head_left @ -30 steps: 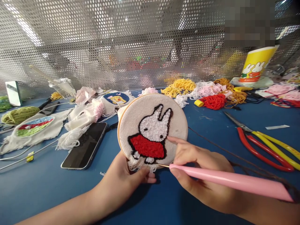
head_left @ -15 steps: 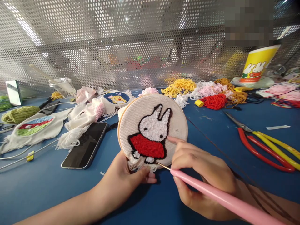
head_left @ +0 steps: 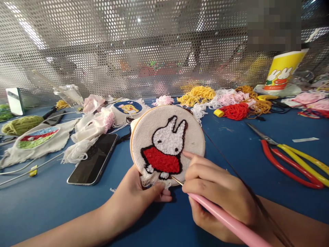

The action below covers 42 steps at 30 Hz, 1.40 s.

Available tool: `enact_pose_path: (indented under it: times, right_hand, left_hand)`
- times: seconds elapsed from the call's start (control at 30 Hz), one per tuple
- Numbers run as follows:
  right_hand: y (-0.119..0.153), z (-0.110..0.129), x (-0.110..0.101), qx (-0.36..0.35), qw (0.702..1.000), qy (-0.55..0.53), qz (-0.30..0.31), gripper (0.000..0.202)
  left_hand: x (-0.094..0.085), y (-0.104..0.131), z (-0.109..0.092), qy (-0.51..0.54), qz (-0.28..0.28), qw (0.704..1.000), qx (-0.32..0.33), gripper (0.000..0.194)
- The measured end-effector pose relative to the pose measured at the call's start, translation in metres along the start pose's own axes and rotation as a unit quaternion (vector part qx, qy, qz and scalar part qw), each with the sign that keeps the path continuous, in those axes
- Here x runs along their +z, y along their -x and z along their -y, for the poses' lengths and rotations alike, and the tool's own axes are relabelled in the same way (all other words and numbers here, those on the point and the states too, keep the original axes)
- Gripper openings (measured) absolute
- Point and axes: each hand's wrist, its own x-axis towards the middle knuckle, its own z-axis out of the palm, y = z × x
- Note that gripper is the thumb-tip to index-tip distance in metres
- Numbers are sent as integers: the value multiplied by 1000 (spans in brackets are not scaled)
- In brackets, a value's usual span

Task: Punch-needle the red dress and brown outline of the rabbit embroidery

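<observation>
My left hand [head_left: 144,192] grips the lower edge of a round embroidery hoop [head_left: 131,144], its thumb over the frayed cloth edge. Stretched in the hoop is cream fabric [head_left: 194,137] bearing a white rabbit [head_left: 167,139] in a red garment, outlined in black. In my right hand [head_left: 218,195] is a pink punch needle [head_left: 226,219], fingers wrapped round its handle. The metal tip meets the fabric beside the rabbit's right foot. My right index fingertip rests on the cloth near the rabbit's cheek. A dark thread [head_left: 226,156] trails past the right hand.
Red-and-yellow-handled scissors [head_left: 290,147] lie at right. A phone [head_left: 94,159] and another embroidered cloth [head_left: 38,137] are at left. Yellow yarn [head_left: 196,96], red yarn [head_left: 234,111] and a yellow cup [head_left: 285,70] line the back, before a perforated metal panel [head_left: 123,51].
My right hand and the punch needle have shifted slightly left, the handle now pointing more steeply down. The hoop's top has dipped a little. The thread has moved by the right wrist.
</observation>
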Motion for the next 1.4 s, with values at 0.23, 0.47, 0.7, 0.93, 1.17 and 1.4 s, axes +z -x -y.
enact_pose_path:
  times: [0.23,0.47,0.7,0.93,1.17,1.4]
  right_hand:
    - [5,-1,3,-14,999,30,-10,22]
    - [5,-1,5,5,999,38,-12,24]
    - [4,1,6,18,999,27,-12,23]
    - [8,-1,5,20,1000,0,-23,17]
    - [6,-1,7,45,998,-22,-40,23]
    - [9,-3,17,5,997,58,-49,23]
  left_hand:
    - [1,-1,-1,-2,-20,1000,-10,37]
    - [3,1,1,-12,-27,1000,-2,34]
    - [6,1,-1,-66,-5,997,36,19]
    - [6,0,-4,-87,-25,995,47,19]
    - [6,5,-2,-83,-7,996,40,18]
    - [10,7,1,-91,20,994,52,19]
